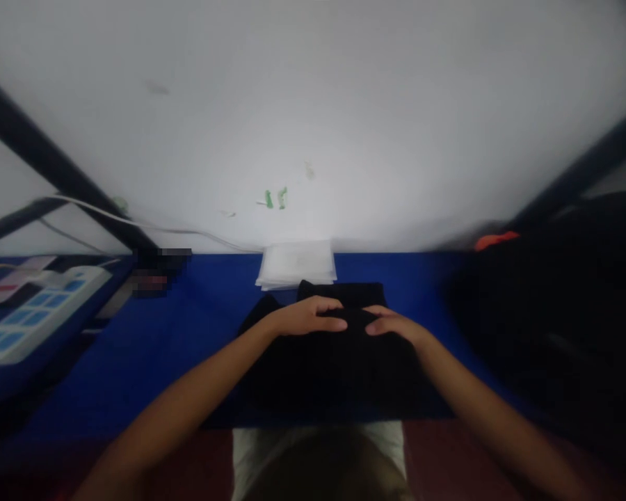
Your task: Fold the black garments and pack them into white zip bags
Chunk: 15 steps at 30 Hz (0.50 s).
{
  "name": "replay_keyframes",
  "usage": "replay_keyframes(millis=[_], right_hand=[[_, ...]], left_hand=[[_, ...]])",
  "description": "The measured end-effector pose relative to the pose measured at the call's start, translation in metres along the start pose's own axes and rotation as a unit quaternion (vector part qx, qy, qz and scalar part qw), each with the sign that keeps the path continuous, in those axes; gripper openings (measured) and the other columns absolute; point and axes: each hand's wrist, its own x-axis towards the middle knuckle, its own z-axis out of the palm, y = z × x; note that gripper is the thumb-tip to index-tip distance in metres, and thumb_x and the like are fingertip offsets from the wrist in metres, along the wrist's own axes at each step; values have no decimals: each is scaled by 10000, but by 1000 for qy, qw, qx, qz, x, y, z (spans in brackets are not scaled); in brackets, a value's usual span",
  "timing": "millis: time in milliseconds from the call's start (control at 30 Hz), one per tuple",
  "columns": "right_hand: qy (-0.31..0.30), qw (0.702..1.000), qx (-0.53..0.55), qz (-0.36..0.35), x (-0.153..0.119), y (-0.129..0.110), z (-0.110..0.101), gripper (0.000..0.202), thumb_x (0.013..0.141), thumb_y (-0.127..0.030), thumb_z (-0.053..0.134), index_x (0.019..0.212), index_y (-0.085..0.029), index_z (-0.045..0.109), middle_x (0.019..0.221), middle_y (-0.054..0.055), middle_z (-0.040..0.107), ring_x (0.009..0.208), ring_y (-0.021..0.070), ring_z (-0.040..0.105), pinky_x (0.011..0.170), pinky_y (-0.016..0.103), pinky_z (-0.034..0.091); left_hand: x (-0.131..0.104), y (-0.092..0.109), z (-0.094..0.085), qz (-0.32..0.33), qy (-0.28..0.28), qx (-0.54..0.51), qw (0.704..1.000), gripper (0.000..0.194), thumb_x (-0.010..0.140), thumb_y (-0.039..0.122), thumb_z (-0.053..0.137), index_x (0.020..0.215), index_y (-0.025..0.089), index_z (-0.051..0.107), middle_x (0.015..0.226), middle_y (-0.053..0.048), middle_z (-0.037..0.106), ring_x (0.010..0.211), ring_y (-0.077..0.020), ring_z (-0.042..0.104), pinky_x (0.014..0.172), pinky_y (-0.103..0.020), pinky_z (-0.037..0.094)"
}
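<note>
A piece of folded black cloth [339, 369], perhaps a garment, lies on the blue table surface [188, 334] right in front of me. My left hand [310, 316] has the cloth's upper fold between its thumb, which shows on the near side, and its fingers, partly hidden in the fabric. Just to the right, my right hand [394, 325] grips the same fold in a like way, its thumb pointing toward the left one. A small gap parts the two hands. The dark fabric shows little detail.
Behind the cloth, a stack of white sheets or packets [297, 264] lies against the wall. A white power strip with blue sockets [46, 309] is at the left. A large dark mass [563, 313] fills the right side, with something orange [495, 241] behind it. Dark frame bars slant at both sides.
</note>
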Motion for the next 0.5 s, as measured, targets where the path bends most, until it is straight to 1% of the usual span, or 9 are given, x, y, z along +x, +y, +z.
replay_keyframes(millis=[33, 67, 133, 200, 233, 300, 367, 433, 500], right_hand=[[-7, 1000, 25, 12, 2, 0, -4, 350, 586, -210, 788, 930, -193, 723, 846, 18, 754, 723, 178, 712, 700, 276, 575], [-9, 998, 57, 13, 3, 0, -9, 353, 619, -234, 781, 964, -197, 718, 892, 24, 753, 763, 176, 714, 725, 271, 575], [12, 993, 119, -7, 2, 4, -20, 330, 707, -281, 746, 1026, -206, 700, 945, 26, 744, 796, 162, 713, 714, 243, 578], [44, 988, 147, -28, -1, 11, -30, 301, 774, -299, 711, 1063, -219, 680, 869, 8, 732, 691, 131, 701, 591, 198, 572], [55, 987, 145, -33, -3, 14, -33, 294, 792, -299, 703, 1075, -224, 670, 800, -8, 715, 615, 116, 681, 517, 181, 557], [64, 989, 126, -39, -8, 20, -37, 295, 807, -292, 700, 1091, -227, 651, 681, -37, 662, 510, 102, 634, 428, 172, 535], [69, 990, 114, -46, -10, 24, -36, 303, 816, -287, 697, 1108, -231, 635, 646, -51, 629, 493, 102, 623, 422, 185, 550], [68, 990, 110, -53, -12, 24, -33, 308, 824, -293, 694, 1119, -239, 626, 697, -44, 641, 518, 101, 635, 446, 194, 566], [66, 991, 98, -65, -13, 24, -30, 315, 823, -306, 701, 1124, -255, 623, 804, -27, 669, 572, 98, 655, 479, 184, 570]], left_hand=[[1, -1, 2, -9, -9, -6, 1000, 230, 813, 398, 655, 890, 182, 667, 842, -23, 665, 750, -166, 621, 678, -258, 472], [2, -4, 2, -22, 4, -5, 1000, 229, 803, 398, 662, 868, 179, 664, 823, -20, 663, 718, -162, 618, 646, -251, 466], [3, -12, 0, -58, 54, 25, 997, 234, 815, 407, 633, 873, 181, 648, 813, -25, 659, 671, -168, 618, 595, -254, 461], [5, -18, 1, -93, 95, 114, 985, 241, 821, 410, 610, 898, 182, 633, 841, -51, 659, 685, -201, 630, 598, -288, 477], [6, -19, 4, -100, 115, 180, 972, 244, 809, 401, 620, 911, 180, 628, 865, -71, 657, 728, -230, 638, 632, -318, 490], [9, -17, 15, -75, 157, 318, 932, 239, 784, 358, 643, 934, 174, 621, 930, -108, 643, 872, -288, 627, 760, -386, 496], [15, -9, 31, -17, 187, 392, 900, 248, 809, 334, 619, 1002, 180, 602, 1013, -121, 616, 993, -301, 587, 871, -416, 467], [23, 1, 49, 32, 193, 399, 896, 316, 867, 401, 563, 1105, 192, 563, 1070, -113, 583, 1023, -282, 567, 899, -412, 460], [32, 9, 64, 55, 181, 388, 902, 493, 866, 549, 542, 1207, 194, 511, 1097, -113, 553, 1018, -283, 561, 875, -415, 477]])
